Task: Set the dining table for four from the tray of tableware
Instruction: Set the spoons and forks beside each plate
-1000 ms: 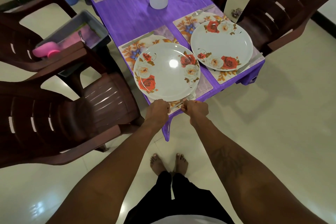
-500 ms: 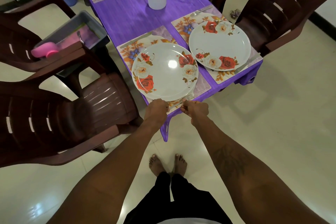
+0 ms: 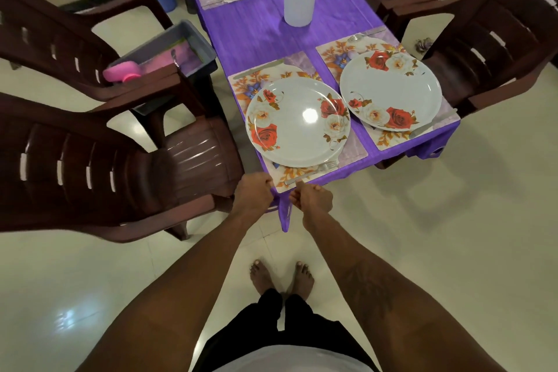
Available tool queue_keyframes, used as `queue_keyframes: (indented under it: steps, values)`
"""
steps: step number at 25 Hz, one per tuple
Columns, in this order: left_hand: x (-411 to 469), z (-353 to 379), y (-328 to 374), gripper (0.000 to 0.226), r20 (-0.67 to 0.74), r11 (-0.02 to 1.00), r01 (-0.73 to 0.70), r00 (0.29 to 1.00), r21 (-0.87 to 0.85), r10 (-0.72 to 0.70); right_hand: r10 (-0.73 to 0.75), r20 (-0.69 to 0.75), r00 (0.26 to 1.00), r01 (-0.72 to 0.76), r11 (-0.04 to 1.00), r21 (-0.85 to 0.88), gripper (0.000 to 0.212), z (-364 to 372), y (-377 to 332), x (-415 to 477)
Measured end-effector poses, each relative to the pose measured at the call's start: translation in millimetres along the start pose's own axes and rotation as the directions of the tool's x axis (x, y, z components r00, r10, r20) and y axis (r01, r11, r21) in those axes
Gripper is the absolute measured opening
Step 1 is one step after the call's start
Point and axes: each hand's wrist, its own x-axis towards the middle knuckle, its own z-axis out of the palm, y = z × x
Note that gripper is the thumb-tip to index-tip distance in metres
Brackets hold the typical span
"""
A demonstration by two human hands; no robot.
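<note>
Both hands are closed at the bench's near edge: the left hand (image 3: 253, 194) is pinched on the placemat (image 3: 280, 176) corner, the right hand (image 3: 311, 198) curled beside the fork (image 3: 312, 172) handle, contact not determinable. The rose-patterned plate (image 3: 297, 122) sits on that mat. A sharp tug is judged liable to slide plate and fork off the edge.

A floral plate (image 3: 297, 122) is sitting flat on its placemat (image 3: 351, 150). A fork (image 3: 312, 173) is lying just below it.
</note>
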Motion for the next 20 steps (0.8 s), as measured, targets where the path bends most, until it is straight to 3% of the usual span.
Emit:
queue_keyframes:
  steps: [10,13,16,20]
  values:
    - [-35,-80,-90,0.013,0.059,0.996,0.079,0.995,-0.041,-0.077,-0.042,0.251,0.967,0.106,0.963,-0.249,0.022,108,18,-67]
    - [-40,-116,-148,0.028,-0.015,0.997,0.069,0.997,-0.030,-0.069,-0.046,0.316,0.948,0.126,0.963,-0.238,0.019,165,34,-100]
    - [-41,-166,-218,0.021,-0.030,0.998,0.055,0.998,0.005,-0.055,-0.131,0.301,0.945,0.221,0.931,-0.291,0.018,244,49,-145]
    - [-32,-253,-309,0.030,-0.097,0.994,-0.076,0.992,0.077,0.083,-0.269,0.318,0.909,0.370,0.873,-0.317,0.027,353,63,-209]
